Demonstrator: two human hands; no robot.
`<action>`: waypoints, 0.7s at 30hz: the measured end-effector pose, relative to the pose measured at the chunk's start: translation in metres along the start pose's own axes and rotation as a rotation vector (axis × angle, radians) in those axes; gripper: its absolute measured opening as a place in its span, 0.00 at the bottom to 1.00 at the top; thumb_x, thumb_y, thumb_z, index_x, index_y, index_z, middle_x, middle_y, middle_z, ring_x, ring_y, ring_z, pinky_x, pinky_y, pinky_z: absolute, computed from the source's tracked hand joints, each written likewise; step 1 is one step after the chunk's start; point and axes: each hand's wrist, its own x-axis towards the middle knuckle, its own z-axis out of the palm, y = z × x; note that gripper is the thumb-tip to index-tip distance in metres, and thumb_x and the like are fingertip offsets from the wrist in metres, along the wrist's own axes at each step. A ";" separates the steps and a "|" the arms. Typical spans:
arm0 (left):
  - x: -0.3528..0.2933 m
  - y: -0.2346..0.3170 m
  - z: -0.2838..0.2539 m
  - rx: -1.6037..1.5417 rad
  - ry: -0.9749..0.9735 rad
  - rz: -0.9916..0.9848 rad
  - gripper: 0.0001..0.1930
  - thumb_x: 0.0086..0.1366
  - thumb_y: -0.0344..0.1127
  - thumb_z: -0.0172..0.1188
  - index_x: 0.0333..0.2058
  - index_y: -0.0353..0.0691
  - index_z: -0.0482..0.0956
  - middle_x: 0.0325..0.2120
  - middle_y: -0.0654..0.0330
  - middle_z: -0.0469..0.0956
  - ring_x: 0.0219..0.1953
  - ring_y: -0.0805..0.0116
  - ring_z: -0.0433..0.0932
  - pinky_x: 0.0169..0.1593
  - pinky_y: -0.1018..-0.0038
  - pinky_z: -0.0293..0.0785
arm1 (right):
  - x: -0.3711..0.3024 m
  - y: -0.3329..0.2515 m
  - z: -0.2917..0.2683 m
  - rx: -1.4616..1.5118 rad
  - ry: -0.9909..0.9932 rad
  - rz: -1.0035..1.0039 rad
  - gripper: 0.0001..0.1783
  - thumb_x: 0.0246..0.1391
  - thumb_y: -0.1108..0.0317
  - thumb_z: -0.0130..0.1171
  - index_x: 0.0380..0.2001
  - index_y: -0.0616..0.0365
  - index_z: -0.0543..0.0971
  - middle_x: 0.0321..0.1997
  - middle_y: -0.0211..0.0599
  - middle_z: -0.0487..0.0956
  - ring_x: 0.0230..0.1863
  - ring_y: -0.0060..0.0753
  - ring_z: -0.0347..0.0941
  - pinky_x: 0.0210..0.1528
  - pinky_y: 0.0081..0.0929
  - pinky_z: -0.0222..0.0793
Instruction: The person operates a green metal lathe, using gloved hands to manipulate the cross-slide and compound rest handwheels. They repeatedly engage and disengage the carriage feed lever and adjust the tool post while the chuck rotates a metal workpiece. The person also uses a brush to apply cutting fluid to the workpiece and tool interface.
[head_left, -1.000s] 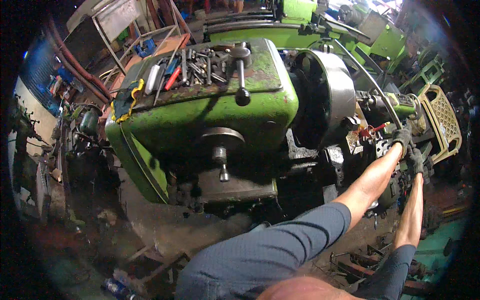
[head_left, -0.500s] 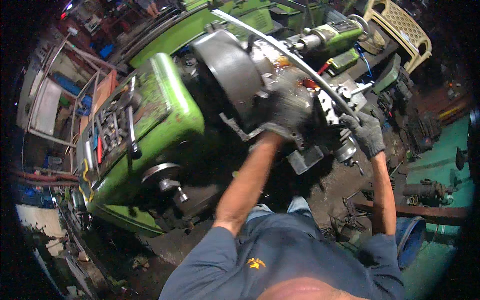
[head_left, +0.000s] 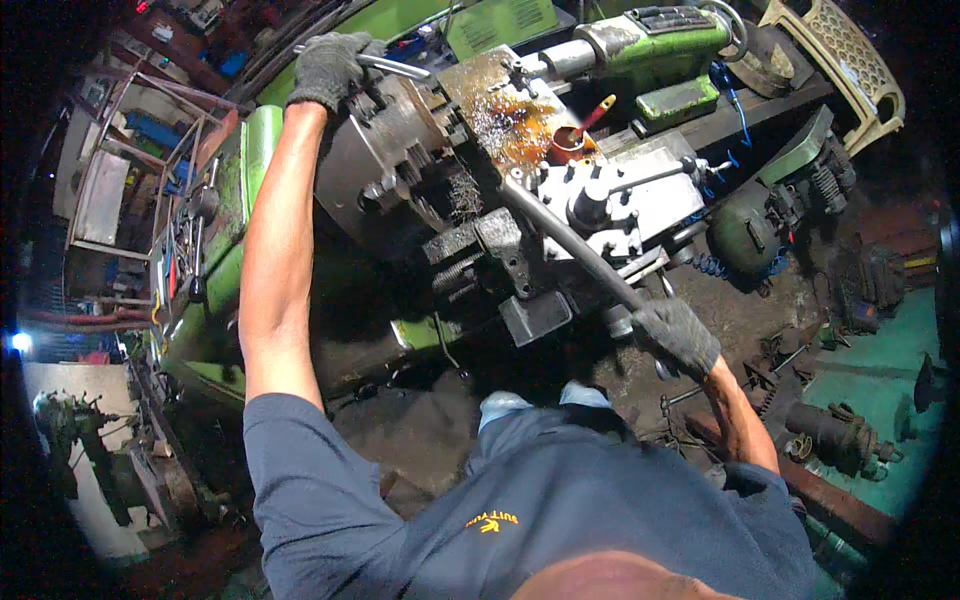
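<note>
My left hand (head_left: 335,72), in a dark grey knit glove, is closed round a short metal bar (head_left: 395,67) at the upper rim of the lathe chuck (head_left: 365,155). The bar sticks out to the right of the fist; its other end is hidden. In my right hand (head_left: 677,337), also gloved, is the lower end of a long metal pipe (head_left: 572,237). The pipe slants up and left in front of the tool post (head_left: 590,205), its far end near the chuck jaws. Metal shavings (head_left: 464,195) hang beside the jaws.
A red cup (head_left: 567,145) with a brush (head_left: 600,112) stands on the oily carriage. Behind it is the green tailstock (head_left: 665,50). Hand tools lie on the headstock at left. A beige plastic chair (head_left: 835,65) stands at far right, a dark motor (head_left: 745,240) nearer.
My left hand has moved from beside the chuck up to its far rim and now grips the short bar. My right hand has come nearer and left, lowering the pipe. The view has shifted.
</note>
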 end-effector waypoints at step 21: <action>-0.186 0.202 -0.068 -0.102 -0.136 0.060 0.09 0.51 0.44 0.62 0.18 0.50 0.76 0.19 0.60 0.78 0.21 0.53 0.78 0.26 0.58 0.68 | 0.034 0.188 -0.043 -0.461 0.484 -0.258 0.24 0.66 0.51 0.50 0.23 0.60 0.78 0.16 0.38 0.72 0.18 0.33 0.69 0.21 0.36 0.61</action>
